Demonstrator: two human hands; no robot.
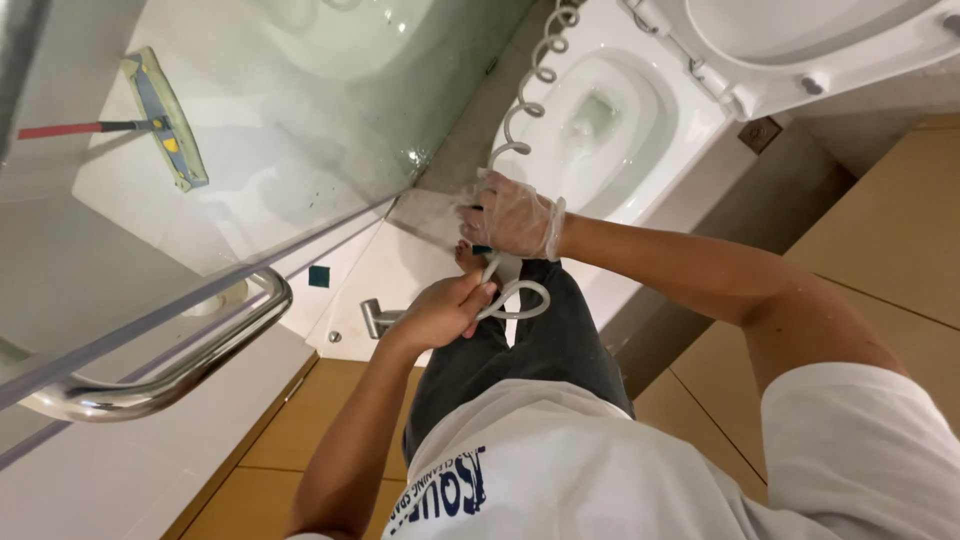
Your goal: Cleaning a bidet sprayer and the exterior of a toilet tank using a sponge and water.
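Note:
A white coiled hose (537,75) runs from the top of the view, along the white toilet bowl (640,160), to both my hands. My right hand (512,217), in a clear thin glove, is closed on the lower end of the coils. Just below it, my bare left hand (447,308) grips the straight end of the same hose, which curls into a small loop (522,300) over my dark trouser leg (545,340). The hose tip is hidden inside my left fist.
The toilet lid (800,40) is raised at top right. A glass shower door (300,150) with a chrome handle (170,375) fills the left; behind it lies a flat mop (165,120) with a red handle. A small metal wall holder (376,318) sits by my left hand.

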